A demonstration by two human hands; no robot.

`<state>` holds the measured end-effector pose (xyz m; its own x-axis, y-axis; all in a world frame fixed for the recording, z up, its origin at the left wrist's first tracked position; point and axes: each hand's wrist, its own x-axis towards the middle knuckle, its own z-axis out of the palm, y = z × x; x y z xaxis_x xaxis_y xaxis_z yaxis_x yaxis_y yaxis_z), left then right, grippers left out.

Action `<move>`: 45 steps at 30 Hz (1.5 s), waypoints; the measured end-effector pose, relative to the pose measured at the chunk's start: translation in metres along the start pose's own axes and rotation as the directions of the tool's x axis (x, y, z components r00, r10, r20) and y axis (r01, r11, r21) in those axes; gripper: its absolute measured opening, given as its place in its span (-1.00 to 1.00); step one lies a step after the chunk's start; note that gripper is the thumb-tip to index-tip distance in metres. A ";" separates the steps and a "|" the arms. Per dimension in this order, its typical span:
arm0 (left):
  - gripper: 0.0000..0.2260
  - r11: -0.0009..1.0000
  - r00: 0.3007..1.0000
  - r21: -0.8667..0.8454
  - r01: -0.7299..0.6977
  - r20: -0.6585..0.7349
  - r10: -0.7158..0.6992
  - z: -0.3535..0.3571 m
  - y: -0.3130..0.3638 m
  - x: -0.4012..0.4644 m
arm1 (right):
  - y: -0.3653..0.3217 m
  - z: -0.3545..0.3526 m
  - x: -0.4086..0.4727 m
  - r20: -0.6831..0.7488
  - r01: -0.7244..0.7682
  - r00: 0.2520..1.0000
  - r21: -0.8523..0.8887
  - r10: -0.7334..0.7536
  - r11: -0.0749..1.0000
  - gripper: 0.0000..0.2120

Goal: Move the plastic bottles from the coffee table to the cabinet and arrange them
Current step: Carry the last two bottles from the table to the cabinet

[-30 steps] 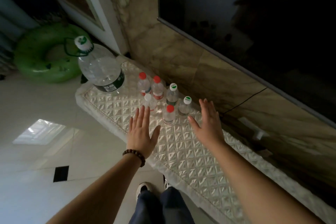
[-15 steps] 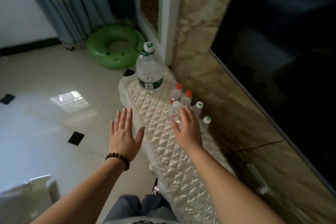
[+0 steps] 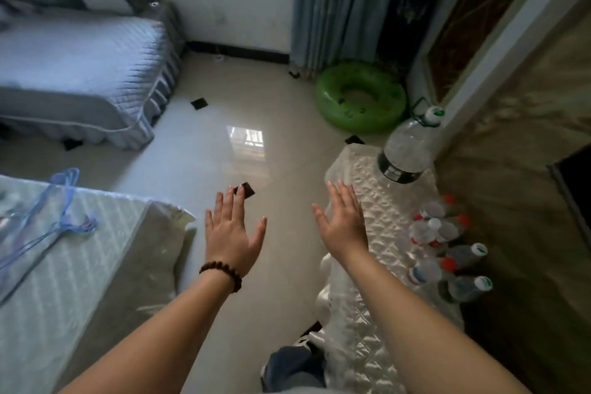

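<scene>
Several small clear plastic bottles [image 3: 443,243] with red, white and green caps stand grouped on the cabinet top [image 3: 380,205], which is draped in a white quilted cover, at the right. A large clear water jug [image 3: 407,147] stands at the cabinet's far end. My right hand [image 3: 343,222] hovers open over the cabinet's left edge, left of the bottles and apart from them. My left hand [image 3: 232,230], with a bead bracelet on the wrist, is open above the floor and holds nothing.
The coffee table [image 3: 64,265] with a pale striped cover and blue hangers [image 3: 48,221] is at lower left. A sofa [image 3: 80,73] stands at upper left. A green swim ring [image 3: 359,96] lies by the curtain [image 3: 335,3]. Glossy tiled floor [image 3: 224,144] lies between.
My view has swung left, away from the cabinet and wall screen toward the room. Both hands have moved left off the bottles; the left hand is now over the floor.
</scene>
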<state>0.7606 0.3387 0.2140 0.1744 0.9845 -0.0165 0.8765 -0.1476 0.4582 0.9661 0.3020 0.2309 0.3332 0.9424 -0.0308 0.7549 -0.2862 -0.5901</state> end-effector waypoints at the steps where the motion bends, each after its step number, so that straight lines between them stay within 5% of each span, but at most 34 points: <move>1: -0.29 0.999 0.999 -0.014 0.038 -0.021 -0.038 -0.010 -0.014 -0.011 | -0.015 0.010 -0.004 0.023 0.026 0.999 -0.004 -0.026 1.000 -0.41; 10: -0.29 0.895 0.865 -0.072 0.441 -0.234 -0.445 -0.084 -0.164 -0.161 | -0.154 0.118 -0.097 0.272 0.318 0.907 0.055 -0.320 0.947 -0.43; 21: -0.37 0.581 0.471 -0.207 0.787 -0.407 -0.783 -0.143 -0.288 -0.369 | -0.286 0.220 -0.243 0.478 0.618 0.625 0.179 -0.617 0.766 -0.46; 32: -0.37 0.332 0.144 -0.378 0.864 -0.446 -0.884 -0.175 -0.353 -0.491 | -0.375 0.289 -0.344 0.643 0.770 0.352 0.214 -0.680 0.601 -0.43; 45: -0.35 0.203 0.015 -0.440 0.875 -0.394 -0.919 -0.213 -0.476 -0.502 | -0.483 0.406 -0.370 0.734 0.802 0.227 0.232 -0.640 0.551 -0.42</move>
<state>0.1606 -0.0649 0.1931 -0.9796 0.1879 -0.0716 0.1332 0.8730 0.4691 0.2488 0.1618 0.1999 -0.8222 0.5241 -0.2220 0.5518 0.6382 -0.5369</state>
